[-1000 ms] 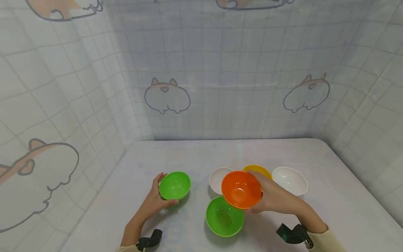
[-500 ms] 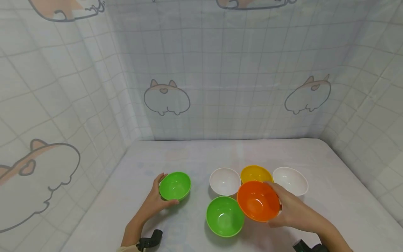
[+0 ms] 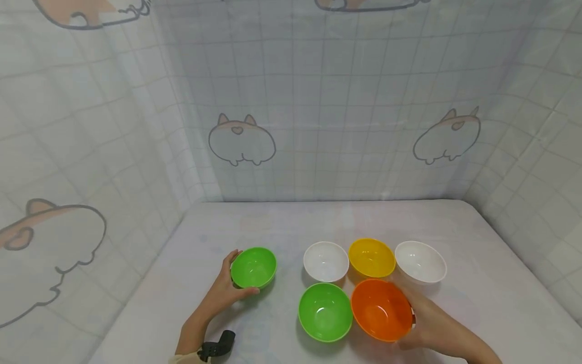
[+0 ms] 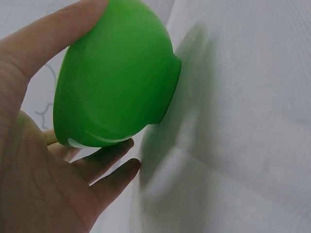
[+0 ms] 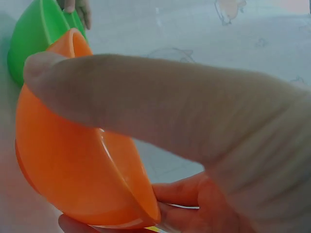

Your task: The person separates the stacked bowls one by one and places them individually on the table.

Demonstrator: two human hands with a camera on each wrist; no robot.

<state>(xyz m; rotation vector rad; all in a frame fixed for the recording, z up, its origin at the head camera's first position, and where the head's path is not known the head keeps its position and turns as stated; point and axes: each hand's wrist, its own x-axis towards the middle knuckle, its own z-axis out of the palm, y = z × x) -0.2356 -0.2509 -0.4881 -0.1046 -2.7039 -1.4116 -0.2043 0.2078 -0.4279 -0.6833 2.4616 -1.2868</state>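
On the left, my left hand (image 3: 227, 288) grips a small green bowl (image 3: 253, 268) by its side, thumb near and fingers behind. The left wrist view shows that bowl (image 4: 114, 73) from outside, its foot close to the table and a shadow beside it. My right hand (image 3: 420, 316) holds an orange bowl (image 3: 382, 310) by its right side. In the right wrist view, the thumb lies across the orange bowl's (image 5: 68, 155) outer wall near the rim. Just left of it stands a larger green bowl (image 3: 325, 312), their rims meeting or nearly so.
Behind these, a white bowl (image 3: 326, 261), a yellow bowl (image 3: 372, 258) and another white bowl (image 3: 420, 262) form a row. All stand on a white-covered table (image 3: 254, 222). A grid-patterned curtain (image 3: 341, 101) surrounds the back and sides.
My right hand has carried the orange bowl right and toward me, from over the larger green bowl to beside it, uncovering the white and yellow bowls behind. My left hand has stayed put.
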